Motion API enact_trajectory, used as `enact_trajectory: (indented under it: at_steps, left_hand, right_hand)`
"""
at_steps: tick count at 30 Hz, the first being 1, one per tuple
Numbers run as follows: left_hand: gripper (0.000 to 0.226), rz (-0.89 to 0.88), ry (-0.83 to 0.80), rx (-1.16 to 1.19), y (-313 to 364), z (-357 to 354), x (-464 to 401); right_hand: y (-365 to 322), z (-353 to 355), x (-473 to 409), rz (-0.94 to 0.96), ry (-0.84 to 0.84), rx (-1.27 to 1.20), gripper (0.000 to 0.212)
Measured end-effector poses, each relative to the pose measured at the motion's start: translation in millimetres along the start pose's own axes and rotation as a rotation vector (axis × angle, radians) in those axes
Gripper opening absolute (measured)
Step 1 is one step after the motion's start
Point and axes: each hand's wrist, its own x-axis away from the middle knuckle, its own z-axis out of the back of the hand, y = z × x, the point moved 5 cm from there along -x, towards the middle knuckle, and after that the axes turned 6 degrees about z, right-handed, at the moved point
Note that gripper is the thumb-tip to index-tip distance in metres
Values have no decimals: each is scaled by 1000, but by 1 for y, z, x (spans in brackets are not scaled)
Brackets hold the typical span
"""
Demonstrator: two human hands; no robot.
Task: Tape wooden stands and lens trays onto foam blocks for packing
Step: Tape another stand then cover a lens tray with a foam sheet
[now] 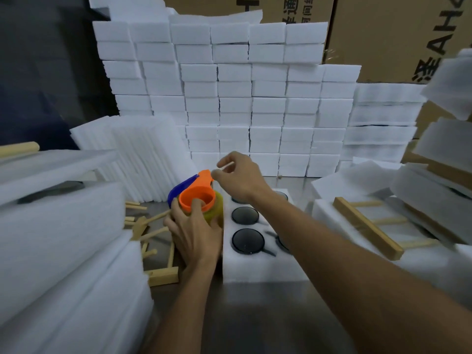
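1. Two hands work one tape dispenser (196, 198): the left hand (194, 231) grasps its orange-and-yellow body, and the right hand (237, 177) pinches the pulled tape end (225, 165) just above it.
2. Right beside the dispenser, near centre on the bench (255, 315), lies a foam lens tray (258, 267) with dark lenses (247, 240) seated in it.
3. By judgement, taping is only starting: no tape shows on this tray.
4. Loose wooden stands (158, 251) wait at the left, and another stand (367, 226) lies on foam at the right.
5. Foam stacks (242, 98) crowd the far side and both flanks; open room is mainly the near bench.
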Motion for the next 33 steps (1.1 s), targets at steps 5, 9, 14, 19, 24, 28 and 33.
enact_trajectory:
  at_steps: [5, 9, 14, 19, 24, 28, 33]
  left_hand:
    - [57, -11, 20, 13, -1, -2, -2]
    - [59, -36, 28, 50, -4, -8, -5]
    - [66, -18, 17, 87, -8, -11, -5]
    - [68, -3, 21, 84, -6, -11, -3]
    - [67, 11, 2, 110, -5, -9, -3]
    - [66, 6, 1, 124, -6, -7, -2]
    - [64, 12, 7, 119, -6, -11, -5]
  right_hand:
    - [-25, -46, -46, 116, -107, 117, 47]
    - [-25, -81, -75, 160, -195, 262, 62]
    - [-8, -111, -96, 100, -269, 320, 65]
    - [0, -118, -105, 80, -243, 348, 43]
    - [-3, -123, -105, 103, -164, 369, 18]
    - [4, -110, -102, -6, 31, 209, 27]
    - [10, -86, -98, -181, 279, -166, 28]
